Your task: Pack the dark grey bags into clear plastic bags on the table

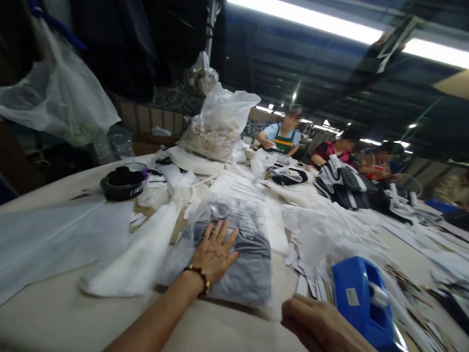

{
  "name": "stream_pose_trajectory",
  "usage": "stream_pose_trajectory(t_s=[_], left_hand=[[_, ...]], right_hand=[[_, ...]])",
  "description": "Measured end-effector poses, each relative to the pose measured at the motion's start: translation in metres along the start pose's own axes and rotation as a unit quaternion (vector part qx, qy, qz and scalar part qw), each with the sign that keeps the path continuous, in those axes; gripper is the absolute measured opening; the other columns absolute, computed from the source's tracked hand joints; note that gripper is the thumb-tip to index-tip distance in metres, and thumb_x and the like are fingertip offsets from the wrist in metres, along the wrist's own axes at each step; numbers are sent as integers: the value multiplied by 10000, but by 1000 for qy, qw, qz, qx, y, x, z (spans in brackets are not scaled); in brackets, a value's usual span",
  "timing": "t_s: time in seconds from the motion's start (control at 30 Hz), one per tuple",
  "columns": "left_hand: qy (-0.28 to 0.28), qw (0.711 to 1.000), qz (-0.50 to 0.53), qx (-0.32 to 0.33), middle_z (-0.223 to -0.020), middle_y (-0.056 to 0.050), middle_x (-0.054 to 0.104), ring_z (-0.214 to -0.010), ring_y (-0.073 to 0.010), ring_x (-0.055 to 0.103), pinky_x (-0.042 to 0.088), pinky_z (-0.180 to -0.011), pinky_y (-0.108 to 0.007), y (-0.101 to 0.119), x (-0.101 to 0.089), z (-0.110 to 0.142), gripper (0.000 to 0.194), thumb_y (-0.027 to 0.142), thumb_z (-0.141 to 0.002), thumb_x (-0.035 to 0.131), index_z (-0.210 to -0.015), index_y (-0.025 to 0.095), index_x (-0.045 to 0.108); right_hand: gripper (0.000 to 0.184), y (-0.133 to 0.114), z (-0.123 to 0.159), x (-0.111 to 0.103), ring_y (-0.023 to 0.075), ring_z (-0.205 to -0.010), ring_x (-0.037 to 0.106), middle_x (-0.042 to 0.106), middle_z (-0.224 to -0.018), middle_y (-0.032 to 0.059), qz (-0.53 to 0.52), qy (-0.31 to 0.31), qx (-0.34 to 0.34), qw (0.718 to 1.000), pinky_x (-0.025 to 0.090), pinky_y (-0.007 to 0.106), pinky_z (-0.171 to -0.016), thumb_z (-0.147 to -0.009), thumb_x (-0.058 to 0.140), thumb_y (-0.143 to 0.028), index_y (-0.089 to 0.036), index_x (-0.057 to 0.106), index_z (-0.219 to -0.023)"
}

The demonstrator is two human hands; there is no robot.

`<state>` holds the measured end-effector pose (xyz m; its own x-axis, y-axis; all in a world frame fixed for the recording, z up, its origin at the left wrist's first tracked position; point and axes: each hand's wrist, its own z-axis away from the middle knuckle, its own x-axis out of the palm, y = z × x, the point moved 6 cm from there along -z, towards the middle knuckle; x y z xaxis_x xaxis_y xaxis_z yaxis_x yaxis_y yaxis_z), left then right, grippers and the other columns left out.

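Note:
A folded dark grey garment in a clear plastic bag (252, 259) lies flat on the table in front of me. My left hand (214, 249), with a beaded bracelet at the wrist, rests palm down on top of it, fingers spread. Just past the bag's lower right corner is my right hand (315, 318), its fingers curled closed. What it pinches, if anything, I cannot make out. A blue tape dispenser (346, 283) stands immediately right of that hand.
Paper strips (304, 274) lie beside the dispenser. White plastic sheets (120, 264) cover the left side, near a black round container (122, 183). Behind stands a full translucent sack (220, 129). Black and white garments (344, 183) are piled at right; several people (286, 134) work beyond.

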<state>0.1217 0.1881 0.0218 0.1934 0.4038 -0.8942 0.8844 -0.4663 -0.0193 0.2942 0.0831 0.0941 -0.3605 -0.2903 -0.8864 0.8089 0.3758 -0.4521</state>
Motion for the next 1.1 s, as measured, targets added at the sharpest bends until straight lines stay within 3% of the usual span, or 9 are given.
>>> stream_pose_trajectory(t_s=[0.17, 0.37, 0.57, 0.73, 0.8, 0.87, 0.93, 1.03, 1.1], left_hand=[[27, 999, 27, -10, -1403, -109, 363, -1303, -278, 304, 275, -1049, -473, 0, 1, 2, 544, 552, -873, 323, -1336, 267, 360], [31, 998, 42, -19, -1402, -103, 367, -1307, -277, 295, 273, -1048, -472, -1, 8, 2, 515, 525, -878, 341, -1324, 270, 371], [18, 998, 56, -24, -1417, -110, 338, -1318, -275, 269, 262, -1055, -467, -2, 10, 3, 514, 513, -887, 326, -1336, 263, 352], [14, 998, 62, -24, -1424, -122, 319, -1325, -281, 250, 252, -1061, -477, -2, 10, 3, 521, 510, -893, 307, -1344, 252, 339], [9, 998, 65, -23, -1421, -127, 322, -1323, -285, 252, 255, -1059, -482, -2, 10, 3, 521, 515, -893, 302, -1340, 251, 348], [3, 997, 67, -22, -1421, -125, 322, -1323, -286, 252, 255, -1060, -485, -1, 9, 3, 519, 515, -894, 295, -1339, 254, 350], [-2, 998, 67, -22, -1424, -122, 318, -1325, -286, 247, 255, -1061, -487, -1, 8, 3, 516, 509, -896, 293, -1343, 256, 345], [-4, 998, 64, -21, -1422, -119, 325, -1325, -284, 249, 253, -1064, -485, -1, 8, 3, 516, 503, -894, 307, -1345, 256, 343], [-1, 998, 61, -22, -1418, -115, 335, -1323, -282, 253, 251, -1065, -482, -2, 7, 3, 516, 504, -891, 318, -1344, 257, 347]], right_hand=[[184, -9, -97, 0, 107, -600, 528, 612, -740, 14, 220, -82, -67, 970, 274, 241, -526, -873, 416, -197, -187, 560, -759], [88, 10, -148, 10, 127, -605, 553, 625, -658, 14, 238, -125, 9, 963, 250, 239, -515, -765, 569, -216, -197, 637, -712], [359, 43, -159, -10, 166, -533, 533, 571, -540, 20, 202, -89, 187, 957, 256, 243, -444, -534, 725, -519, -178, 621, -580], [320, 77, -134, -19, 144, -561, 549, 592, -562, -1, 150, -26, 260, 953, 317, 230, -475, -682, 619, -501, -191, 579, -614], [285, 79, -115, -23, 156, -597, 558, 605, -625, 11, 151, 85, 273, 946, 354, 247, -521, -734, 581, -472, -190, 577, -689], [231, 63, -94, -23, 158, -634, 562, 607, -697, 25, 140, 244, 207, 937, 394, 264, -576, -798, 525, -413, -192, 571, -748], [161, 34, -76, -12, 159, -731, 576, 616, -809, 49, 130, 356, 64, 923, 430, 272, -671, -852, 462, -303, -191, 577, -836], [221, -2, -68, 21, 180, -943, 557, 622, -991, 75, 170, 354, -108, 913, 416, 307, -823, -850, 423, -143, -184, 566, -1013], [284, -11, -68, 37, 202, -1017, 533, 618, -1053, 74, 212, 331, -140, 909, 400, 343, -859, -827, 431, -100, -184, 558, -1066]])
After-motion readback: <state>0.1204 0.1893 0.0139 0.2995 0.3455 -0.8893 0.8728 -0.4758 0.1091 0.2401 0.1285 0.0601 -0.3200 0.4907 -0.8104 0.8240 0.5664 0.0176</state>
